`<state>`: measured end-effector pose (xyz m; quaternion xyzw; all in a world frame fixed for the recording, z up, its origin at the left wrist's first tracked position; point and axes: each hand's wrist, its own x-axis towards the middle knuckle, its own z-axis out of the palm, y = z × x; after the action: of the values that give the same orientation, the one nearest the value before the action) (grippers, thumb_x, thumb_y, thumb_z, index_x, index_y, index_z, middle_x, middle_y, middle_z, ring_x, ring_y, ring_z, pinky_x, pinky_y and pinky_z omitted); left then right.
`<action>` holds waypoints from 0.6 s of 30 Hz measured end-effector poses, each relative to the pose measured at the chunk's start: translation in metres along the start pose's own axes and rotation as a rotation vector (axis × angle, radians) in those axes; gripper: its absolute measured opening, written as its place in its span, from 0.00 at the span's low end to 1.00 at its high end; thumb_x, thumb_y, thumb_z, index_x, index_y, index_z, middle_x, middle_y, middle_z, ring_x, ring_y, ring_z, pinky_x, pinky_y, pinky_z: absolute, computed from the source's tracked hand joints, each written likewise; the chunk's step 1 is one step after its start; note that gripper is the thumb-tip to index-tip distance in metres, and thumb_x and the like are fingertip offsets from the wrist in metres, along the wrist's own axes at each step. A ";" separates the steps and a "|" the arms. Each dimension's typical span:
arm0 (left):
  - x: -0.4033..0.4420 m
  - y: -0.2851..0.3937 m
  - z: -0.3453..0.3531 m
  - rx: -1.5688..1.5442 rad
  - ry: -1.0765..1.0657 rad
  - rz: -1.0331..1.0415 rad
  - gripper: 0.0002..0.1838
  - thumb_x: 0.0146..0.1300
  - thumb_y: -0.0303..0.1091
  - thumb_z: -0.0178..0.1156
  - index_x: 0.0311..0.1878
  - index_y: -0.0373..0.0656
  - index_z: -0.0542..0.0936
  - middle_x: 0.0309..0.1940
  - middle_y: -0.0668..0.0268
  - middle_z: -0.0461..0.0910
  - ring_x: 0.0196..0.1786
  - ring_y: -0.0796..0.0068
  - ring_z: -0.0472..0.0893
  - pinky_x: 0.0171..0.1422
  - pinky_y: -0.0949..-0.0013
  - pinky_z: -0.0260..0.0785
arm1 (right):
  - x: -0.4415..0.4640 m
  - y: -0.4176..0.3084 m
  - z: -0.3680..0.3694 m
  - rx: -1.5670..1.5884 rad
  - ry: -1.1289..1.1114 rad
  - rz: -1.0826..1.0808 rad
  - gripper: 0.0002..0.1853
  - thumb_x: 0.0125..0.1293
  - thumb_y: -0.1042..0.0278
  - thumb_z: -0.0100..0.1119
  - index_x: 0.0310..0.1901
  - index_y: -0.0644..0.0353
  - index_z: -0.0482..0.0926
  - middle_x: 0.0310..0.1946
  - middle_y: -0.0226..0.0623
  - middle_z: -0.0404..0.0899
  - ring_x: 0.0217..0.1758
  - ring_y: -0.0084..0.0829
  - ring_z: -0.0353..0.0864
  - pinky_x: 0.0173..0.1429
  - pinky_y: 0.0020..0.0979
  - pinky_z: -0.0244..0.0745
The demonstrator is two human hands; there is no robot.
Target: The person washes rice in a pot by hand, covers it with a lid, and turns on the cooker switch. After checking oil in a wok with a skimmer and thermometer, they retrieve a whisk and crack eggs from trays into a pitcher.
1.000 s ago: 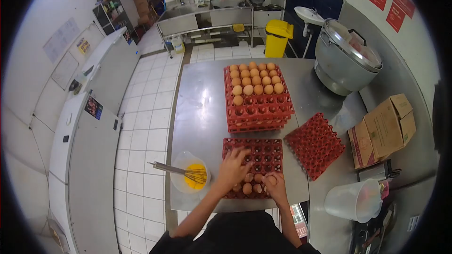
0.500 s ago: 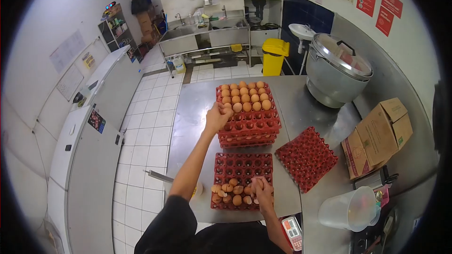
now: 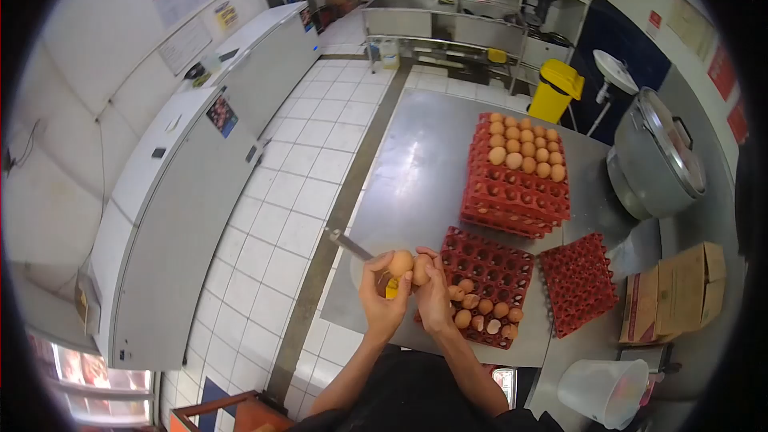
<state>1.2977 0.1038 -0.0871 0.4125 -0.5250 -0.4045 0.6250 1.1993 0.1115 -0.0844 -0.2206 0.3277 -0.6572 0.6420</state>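
Observation:
My left hand (image 3: 382, 296) is closed on a brown egg (image 3: 400, 263). Beside it my right hand (image 3: 433, 296) holds a second brown egg (image 3: 421, 270), and the two eggs touch or nearly touch. Both are above the bowl with yellow egg (image 3: 391, 289), mostly hidden by my hands; a whisk handle (image 3: 350, 245) sticks out to the left. Right of my hands lies a red tray (image 3: 488, 259) with cracked shells (image 3: 470, 302) in its near rows. Behind it stands a stack of red trays (image 3: 512, 200) with rows of whole eggs (image 3: 528, 146) on top.
An empty red tray (image 3: 578, 284) lies right of the shell tray. Farther right are a large metal cooker (image 3: 652, 160), a cardboard box (image 3: 676, 294) and a translucent bucket (image 3: 596, 388). White freezers (image 3: 184, 232) line the left; a yellow bin (image 3: 555, 92) stands behind the table.
My left hand reached to the stack and came back with an egg. My right hand moved from the shell tray to the bowl with its egg. The view has turned left.

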 end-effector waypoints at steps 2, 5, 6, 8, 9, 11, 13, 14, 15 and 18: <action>0.003 -0.004 -0.013 -0.011 0.084 -0.025 0.21 0.65 0.21 0.65 0.59 0.34 0.72 0.57 0.55 0.74 0.60 0.67 0.78 0.61 0.65 0.74 | 0.003 0.010 0.008 -0.027 0.007 0.027 0.20 0.74 0.59 0.42 0.64 0.55 0.66 0.49 0.35 0.72 0.43 0.27 0.72 0.47 0.30 0.66; 0.005 -0.004 -0.028 -0.013 0.096 -0.046 0.21 0.65 0.22 0.66 0.59 0.35 0.73 0.53 0.56 0.77 0.56 0.68 0.80 0.59 0.67 0.75 | 0.005 0.025 0.012 -0.103 0.029 0.007 0.21 0.74 0.58 0.42 0.64 0.55 0.66 0.50 0.34 0.72 0.42 0.26 0.72 0.47 0.29 0.67; 0.004 -0.004 -0.031 0.002 0.044 -0.038 0.21 0.65 0.23 0.66 0.60 0.35 0.73 0.51 0.57 0.79 0.54 0.69 0.81 0.58 0.67 0.76 | 0.005 0.028 0.011 -0.090 0.013 0.027 0.20 0.74 0.58 0.42 0.63 0.55 0.66 0.48 0.34 0.72 0.40 0.26 0.71 0.46 0.28 0.67; 0.009 -0.007 -0.035 0.017 0.019 -0.066 0.20 0.66 0.23 0.65 0.60 0.34 0.73 0.50 0.57 0.80 0.52 0.70 0.82 0.57 0.67 0.76 | 0.010 0.031 0.010 -0.076 0.001 0.032 0.20 0.74 0.57 0.42 0.63 0.56 0.65 0.47 0.34 0.71 0.38 0.25 0.71 0.44 0.27 0.67; 0.011 -0.009 -0.038 0.040 -0.009 -0.096 0.20 0.67 0.24 0.65 0.60 0.34 0.72 0.49 0.58 0.81 0.49 0.71 0.83 0.56 0.67 0.76 | 0.011 0.034 0.009 -0.138 0.000 0.003 0.20 0.75 0.58 0.43 0.63 0.56 0.67 0.47 0.34 0.73 0.39 0.25 0.72 0.45 0.27 0.68; 0.012 -0.014 -0.048 0.026 -0.045 -0.156 0.20 0.68 0.25 0.65 0.61 0.34 0.73 0.48 0.58 0.82 0.48 0.72 0.83 0.55 0.67 0.76 | 0.008 0.031 0.008 -0.204 0.007 -0.019 0.20 0.75 0.59 0.45 0.64 0.56 0.69 0.46 0.34 0.75 0.40 0.24 0.73 0.45 0.27 0.68; 0.022 -0.019 -0.059 0.015 -0.080 -0.203 0.20 0.69 0.27 0.64 0.61 0.35 0.73 0.48 0.57 0.82 0.48 0.73 0.83 0.55 0.68 0.76 | 0.011 0.010 0.011 -0.695 -0.091 -0.002 0.18 0.72 0.67 0.54 0.61 0.60 0.72 0.47 0.39 0.78 0.43 0.28 0.78 0.46 0.29 0.75; 0.027 -0.020 -0.066 -0.040 -0.151 -0.315 0.20 0.70 0.28 0.64 0.62 0.35 0.73 0.48 0.58 0.83 0.48 0.73 0.83 0.55 0.68 0.76 | 0.012 0.004 0.016 -0.695 -0.087 -0.001 0.18 0.72 0.67 0.54 0.61 0.60 0.72 0.47 0.39 0.78 0.43 0.28 0.78 0.46 0.29 0.75; 0.032 -0.021 -0.071 -0.096 -0.222 -0.425 0.20 0.70 0.29 0.64 0.62 0.36 0.74 0.48 0.58 0.83 0.49 0.72 0.83 0.55 0.68 0.77 | 0.014 -0.001 0.020 -0.829 -0.151 -0.140 0.19 0.70 0.68 0.57 0.60 0.60 0.74 0.48 0.41 0.80 0.45 0.29 0.81 0.49 0.31 0.76; 0.044 -0.024 -0.081 -0.171 -0.384 -0.499 0.21 0.70 0.29 0.64 0.64 0.36 0.74 0.47 0.59 0.83 0.50 0.71 0.84 0.56 0.68 0.77 | 0.022 -0.002 0.012 -1.021 -0.211 -0.245 0.19 0.67 0.69 0.62 0.59 0.60 0.76 0.49 0.44 0.83 0.48 0.32 0.84 0.53 0.32 0.77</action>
<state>1.3816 0.0623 -0.1048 0.3906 -0.4803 -0.6582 0.4284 1.2048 0.0882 -0.0776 -0.6063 0.5112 -0.4585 0.4011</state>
